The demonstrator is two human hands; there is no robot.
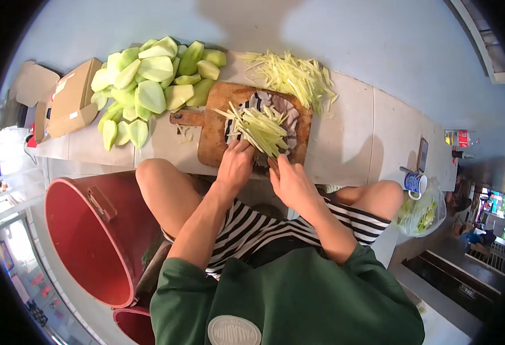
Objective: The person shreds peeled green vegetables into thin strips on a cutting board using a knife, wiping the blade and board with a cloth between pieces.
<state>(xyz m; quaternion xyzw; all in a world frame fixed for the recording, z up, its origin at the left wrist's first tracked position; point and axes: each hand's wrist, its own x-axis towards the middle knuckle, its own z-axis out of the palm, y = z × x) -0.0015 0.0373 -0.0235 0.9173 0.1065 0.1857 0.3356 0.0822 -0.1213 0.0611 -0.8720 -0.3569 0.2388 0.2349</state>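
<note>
A wooden cutting board (211, 138) with a handle lies on the tiled counter, a crumpled cloth (290, 115) on top of it. Pale green strips (261, 127) are heaped on the cloth. My left hand (235, 164) is at the near edge of the heap, fingers curled together against the strips; what lies under its fingertips is hidden. Just to its right, my right hand (294, 184) is wrapped round the handle of a knife (273, 165), whose blade is mostly hidden by the strips and the hand.
Peeled green slices (150, 96) are piled left of the board; more strips (291, 75) lie behind it. A cardboard box (71, 100) stands far left, a red bin (91, 241) below. At right are a phone (423, 155), a mug (415, 184) and a plastic bag (422, 215).
</note>
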